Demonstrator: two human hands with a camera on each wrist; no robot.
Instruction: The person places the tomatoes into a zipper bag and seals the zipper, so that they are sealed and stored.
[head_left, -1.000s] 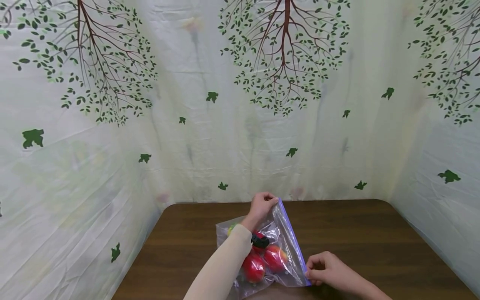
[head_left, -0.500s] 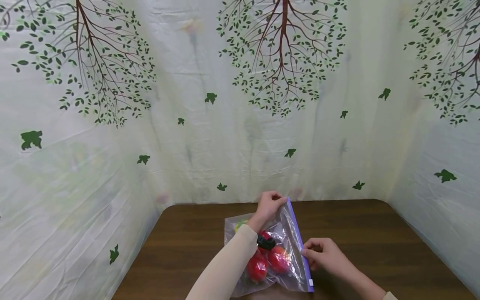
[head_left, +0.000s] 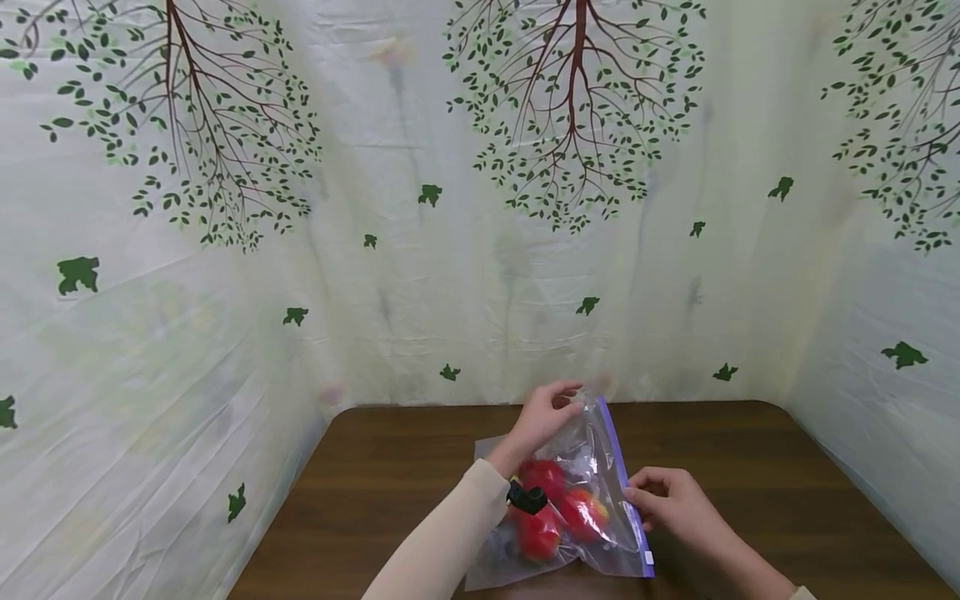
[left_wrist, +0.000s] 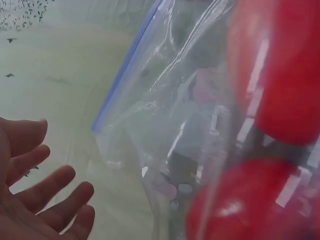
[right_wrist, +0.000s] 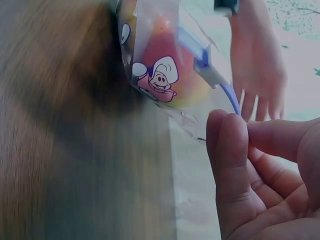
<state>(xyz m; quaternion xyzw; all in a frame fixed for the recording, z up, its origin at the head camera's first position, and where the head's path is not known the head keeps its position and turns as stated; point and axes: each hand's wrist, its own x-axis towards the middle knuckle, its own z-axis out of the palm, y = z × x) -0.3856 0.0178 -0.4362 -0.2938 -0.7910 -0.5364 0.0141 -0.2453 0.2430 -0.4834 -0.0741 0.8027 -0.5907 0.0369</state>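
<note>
A clear zip bag with a blue-purple zip edge holds several red fruits, one of them a red apple-like fruit with a yellowish patch. My right hand pinches the zip edge about two-thirds of the way down, thumb against fingertips. A white slider sits on the zip near its lower end. By the bag's far top corner is my left hand; in the left wrist view its fingers are spread and apart from the plastic. The left forearm covers part of the bag.
The bag rests on a brown wooden table. A pale curtain printed with trees and leaves hangs behind and at both sides. A black band is around my left wrist.
My left hand has let go of the zip's top corner. The right hand has moved up from the zip's lower end to a higher spot. The bag has shifted right.
</note>
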